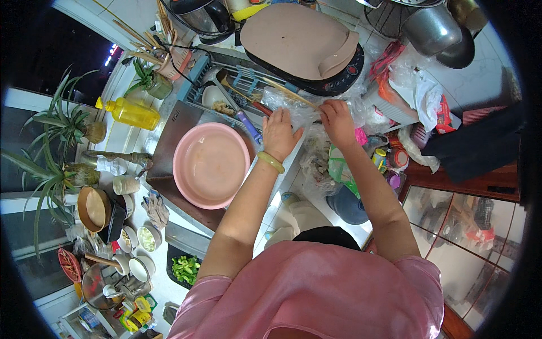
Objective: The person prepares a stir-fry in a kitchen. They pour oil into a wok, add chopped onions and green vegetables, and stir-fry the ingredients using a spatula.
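My left hand, with a pale bangle at the wrist, lies palm down at the edge of a crumpled clear plastic bag. To its right, my right hand has its fingertips bent at the end of a pale wooden chopstick or stick; whether it grips the stick or the plastic is unclear. Left of my left hand are a purple-handled utensil and a pink basin in the sink. A white bowl with food bits sits on the blue drying rack.
An electric griddle stands beyond the hands. Plastic bags and a blue water jug are below at right. A yellow soap bottle, plants and several bowls line the left counter, near a black tray of chopped green peppers.
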{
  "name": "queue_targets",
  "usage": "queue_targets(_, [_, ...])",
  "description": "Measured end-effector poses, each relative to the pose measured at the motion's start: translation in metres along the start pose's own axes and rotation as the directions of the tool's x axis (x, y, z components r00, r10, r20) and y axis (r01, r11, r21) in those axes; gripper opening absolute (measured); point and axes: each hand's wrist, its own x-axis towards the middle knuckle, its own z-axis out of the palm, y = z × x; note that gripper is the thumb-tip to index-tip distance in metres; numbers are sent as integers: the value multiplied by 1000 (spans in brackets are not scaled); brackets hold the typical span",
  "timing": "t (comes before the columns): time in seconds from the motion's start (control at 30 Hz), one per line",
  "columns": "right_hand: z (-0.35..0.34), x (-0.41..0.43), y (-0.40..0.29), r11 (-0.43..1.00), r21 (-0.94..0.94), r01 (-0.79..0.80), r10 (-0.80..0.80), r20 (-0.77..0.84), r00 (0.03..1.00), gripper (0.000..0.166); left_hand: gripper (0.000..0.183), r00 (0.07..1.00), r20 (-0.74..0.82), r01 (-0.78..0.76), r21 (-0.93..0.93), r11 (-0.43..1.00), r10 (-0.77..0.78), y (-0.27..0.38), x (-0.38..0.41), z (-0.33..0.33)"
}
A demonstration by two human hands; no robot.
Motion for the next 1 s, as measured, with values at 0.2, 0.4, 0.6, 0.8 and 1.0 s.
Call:
queue_targets(0.2, [25, -14, 27, 957, 138, -256, 242, 109, 964, 20, 69, 1000, 18, -4, 1, 1000, 4, 8, 1, 1])
queue_targets(0.4, [34, -15, 4, 667, 479, -571, 370, 452, 812, 18, 69, 992, -78, -102, -16, 995, 101, 7, 8, -5])
queue_targets(0.6, [42, -24, 33, 579, 284, -764, 518, 596, 614, 23, 66, 985, -60, -155, 105, 982, 161, 14, 20, 18])
queue_targets(0.8, [26, -27, 29, 874, 231, -427, 411, 116, 904, 22, 65, 975, -112, -196, -10, 981, 193, 22, 32, 4])
queue_targets(1.0, [-4, 15, -43, 985, 156, -72, 84, -72, 994, 27, 60, 942, -256, -270, -191, 944, 218, 13, -20, -32])
